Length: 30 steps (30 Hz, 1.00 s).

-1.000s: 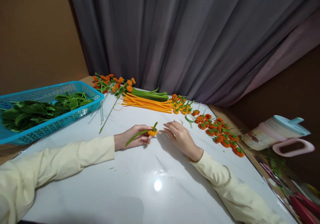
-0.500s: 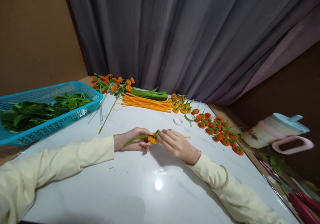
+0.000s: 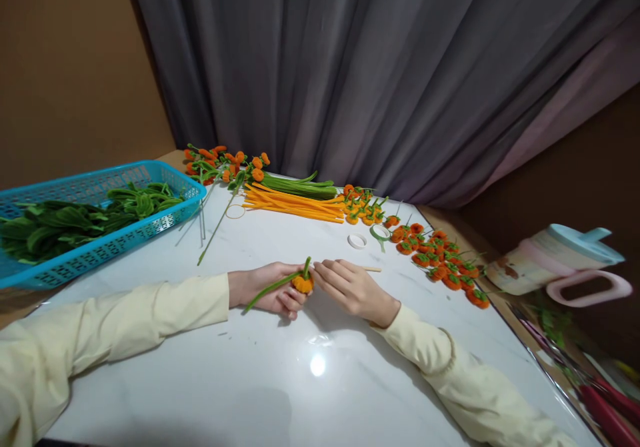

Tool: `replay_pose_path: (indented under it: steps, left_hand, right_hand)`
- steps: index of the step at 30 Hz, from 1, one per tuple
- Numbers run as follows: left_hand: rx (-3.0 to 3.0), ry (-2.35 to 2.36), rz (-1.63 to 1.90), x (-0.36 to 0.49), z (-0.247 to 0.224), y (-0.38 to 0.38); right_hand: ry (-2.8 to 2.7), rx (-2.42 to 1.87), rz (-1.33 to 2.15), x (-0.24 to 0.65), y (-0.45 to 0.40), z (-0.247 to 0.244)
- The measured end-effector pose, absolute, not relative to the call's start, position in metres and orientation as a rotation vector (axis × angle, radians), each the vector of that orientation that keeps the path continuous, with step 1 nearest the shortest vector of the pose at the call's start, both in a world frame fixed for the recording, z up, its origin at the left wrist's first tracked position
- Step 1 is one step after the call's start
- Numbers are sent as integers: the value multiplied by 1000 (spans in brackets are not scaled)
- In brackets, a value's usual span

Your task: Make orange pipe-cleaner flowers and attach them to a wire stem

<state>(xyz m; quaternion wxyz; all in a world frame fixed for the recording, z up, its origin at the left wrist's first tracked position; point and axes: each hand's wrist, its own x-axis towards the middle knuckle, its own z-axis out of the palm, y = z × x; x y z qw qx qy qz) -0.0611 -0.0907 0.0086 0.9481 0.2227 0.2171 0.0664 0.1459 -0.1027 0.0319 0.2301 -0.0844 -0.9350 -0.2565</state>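
My left hand point(image 3: 273, 288) is closed around a small fuzzy orange pipe-cleaner flower point(image 3: 303, 283), held just above the table. A green pipe cleaner point(image 3: 270, 292) sits at its top, one short end standing up and a long end trailing down across my left fingers. My right hand point(image 3: 350, 287) is right beside the flower, its fingers pinched together near the green piece. From behind the right hand a thin wooden stick point(image 3: 373, 270) pokes out to the right; the rest of it is hidden by the fingers.
A blue basket point(image 3: 189, 202) of green leaves stands at left. Orange pipe cleaners point(image 3: 295, 206), green pipe cleaners point(image 3: 300, 187) and finished orange flowers point(image 3: 435, 260) line the back and right. Tape rolls point(image 3: 357, 241) lie behind my hands. A tumbler point(image 3: 550, 260) and red-handled tools point(image 3: 605, 410) are at right.
My left hand has turned the flower, so more of its orange body shows and the short green end points upward. The right fingers have drawn slightly away from it.
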Motion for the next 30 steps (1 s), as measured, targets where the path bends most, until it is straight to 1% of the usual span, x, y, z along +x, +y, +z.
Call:
replay_pose_path:
  steps: [9,14,19,24,27,30]
  left_hand:
    - [583,386,9,-58,-1,-89]
    - [674,537,129,-63,4,-79]
    - [785,658,308,-78,32,-70]
    - [854,756,409,-76,57,-82]
    - [867,787,478,-68,59,-96]
    - [834,790,526,-60,50,-107]
  right_hand:
    - [-2520,-121,-696,142,-106,30]
    - [-2509,-169,-817,148,-103,33]
    - [-2536,-217,-965,154,-99,33]
    - [-2537,-293,-1073,152,-100,31]
    - [-2533,-314,-1104,150,-103,31]
    - [-2530,-330,-1114,148,-104,31]
